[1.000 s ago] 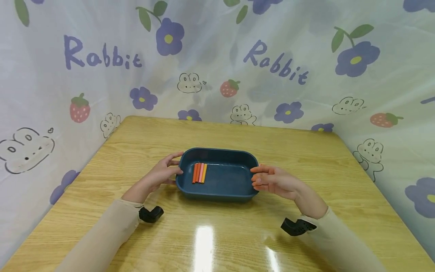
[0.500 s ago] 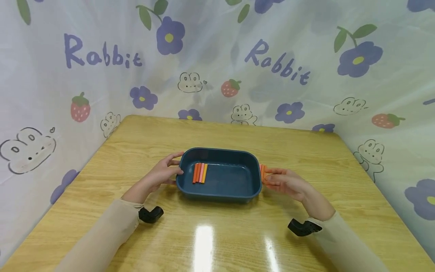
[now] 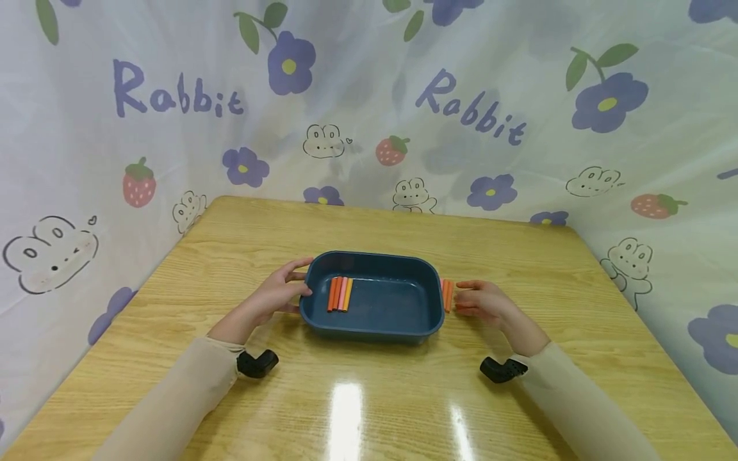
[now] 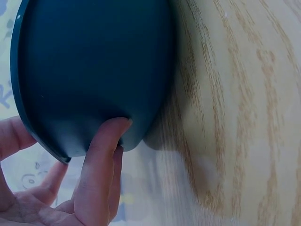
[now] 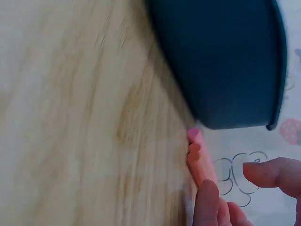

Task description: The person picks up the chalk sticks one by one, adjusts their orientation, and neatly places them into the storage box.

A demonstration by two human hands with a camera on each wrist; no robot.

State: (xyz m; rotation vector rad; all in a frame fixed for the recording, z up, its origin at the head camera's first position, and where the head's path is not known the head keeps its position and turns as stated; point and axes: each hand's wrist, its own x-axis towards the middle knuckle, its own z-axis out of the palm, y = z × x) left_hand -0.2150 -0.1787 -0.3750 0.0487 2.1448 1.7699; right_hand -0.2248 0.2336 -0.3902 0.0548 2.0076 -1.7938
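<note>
A dark blue rectangular tub (image 3: 375,328) with rounded corners stands on the table. My left hand (image 3: 275,294) holds its left end, thumb at the rim. In the left wrist view, the fingertips (image 4: 123,125) press against the tub's outer wall. Inside at the left lie several thin coloured sticks (image 3: 339,294) side by side, red-orange, pink and yellow. Just outside the tub's right end, orange and pink sticks (image 3: 448,296) lie on the table. To their right is my right hand (image 3: 484,302), fingers loose and holding nothing; its fingertips overlap the sticks (image 5: 200,162) in the right wrist view.
The wooden table (image 3: 277,410) extends around the tub on all sides. A patterned cloth (image 3: 369,96) with rabbits and flowers hangs behind and along both sides. Each wrist carries a black camera mount (image 3: 257,363).
My right hand has set the orange and pink sticks on the table beside the tub's right end, let go, and drawn slightly right. The left hand has stayed in place.
</note>
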